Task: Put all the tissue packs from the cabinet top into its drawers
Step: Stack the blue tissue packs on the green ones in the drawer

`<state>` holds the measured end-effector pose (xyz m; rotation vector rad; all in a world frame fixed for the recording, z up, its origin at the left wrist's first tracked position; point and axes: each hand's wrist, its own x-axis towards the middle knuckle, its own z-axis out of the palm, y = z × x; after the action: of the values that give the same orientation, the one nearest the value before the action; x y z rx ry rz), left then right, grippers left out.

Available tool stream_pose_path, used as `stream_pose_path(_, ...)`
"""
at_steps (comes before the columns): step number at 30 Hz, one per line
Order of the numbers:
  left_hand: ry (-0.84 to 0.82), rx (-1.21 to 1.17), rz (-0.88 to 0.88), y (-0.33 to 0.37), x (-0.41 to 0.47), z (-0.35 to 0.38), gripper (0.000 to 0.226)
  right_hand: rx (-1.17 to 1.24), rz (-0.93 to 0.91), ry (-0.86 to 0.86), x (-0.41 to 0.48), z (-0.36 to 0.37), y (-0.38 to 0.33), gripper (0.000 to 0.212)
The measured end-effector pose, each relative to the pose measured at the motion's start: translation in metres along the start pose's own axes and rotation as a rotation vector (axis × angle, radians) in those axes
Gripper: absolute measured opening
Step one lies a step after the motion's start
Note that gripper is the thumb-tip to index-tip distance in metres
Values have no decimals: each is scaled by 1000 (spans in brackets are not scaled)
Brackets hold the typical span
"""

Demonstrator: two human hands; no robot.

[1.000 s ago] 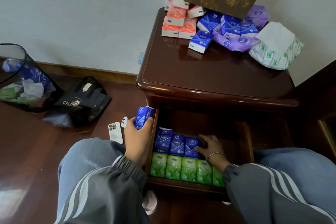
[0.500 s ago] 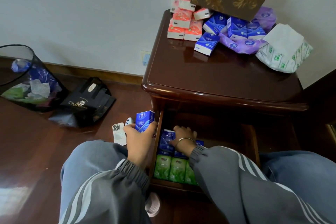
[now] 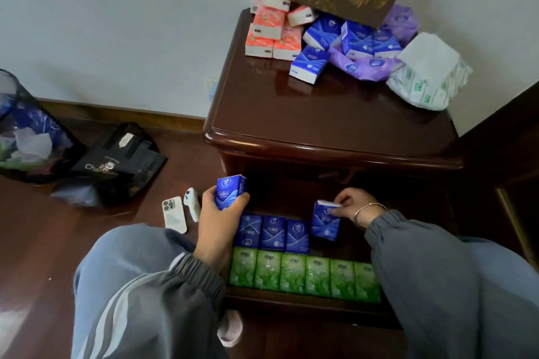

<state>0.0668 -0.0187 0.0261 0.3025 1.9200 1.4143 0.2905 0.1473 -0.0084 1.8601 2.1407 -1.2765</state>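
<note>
Both arms reach forward and down in grey striped sleeves [image 3: 186,283]. The left hand [image 3: 217,223] has its fingers curled round an upright blue pack [image 3: 230,192]. The right hand [image 3: 348,204], a bracelet [image 3: 369,207] on its wrist, pinches the top edge of a second blue pack [image 3: 326,223] with its fingertips.

The cabinet [image 3: 320,122] is glossy polished wood; tissue packs [image 3: 309,64] on it wear shiny plastic film; the bag [image 3: 116,166] beside it looks matt.

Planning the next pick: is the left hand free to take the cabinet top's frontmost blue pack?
Probably not yet: the left hand grips a blue tissue pack; the way to the frontmost blue pack looks open.
</note>
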Motion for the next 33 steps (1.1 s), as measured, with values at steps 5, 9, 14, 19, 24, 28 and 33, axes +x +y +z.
stream_pose_path(5, -39, -3, -11, -7, 1, 7, 47, -15, 15, -24, 8, 29, 45, 21)
stream_pose_path(9, -69, 9, -22, -12, 1, 9, 52, 101, 27, -6, 10, 61, 69, 22)
stream_pose_path(14, -93, -18, -72, -13, 2, 8, 38, -123, -53, -88, 4, 68, 69, 50)
stream_pose_path(19, -128, -25, -117, -6, 1, 11, 31, -558, 10, -223, -9, 62, 55, 72)
stream_pose_path(24, -282, 0, -125, -7, -7, 17, 29, -192, 17, -81, -31, 43, -7, 54)
stream_pose_path(28, -392, 71, -58, -14, -18, 24, 34, 470, -75, -177, -63, 37, -61, 26)
stream_pose_path(33, -528, 156, 111, -18, -26, 23, 26, 471, -144, -85, -71, 32, -56, 16)
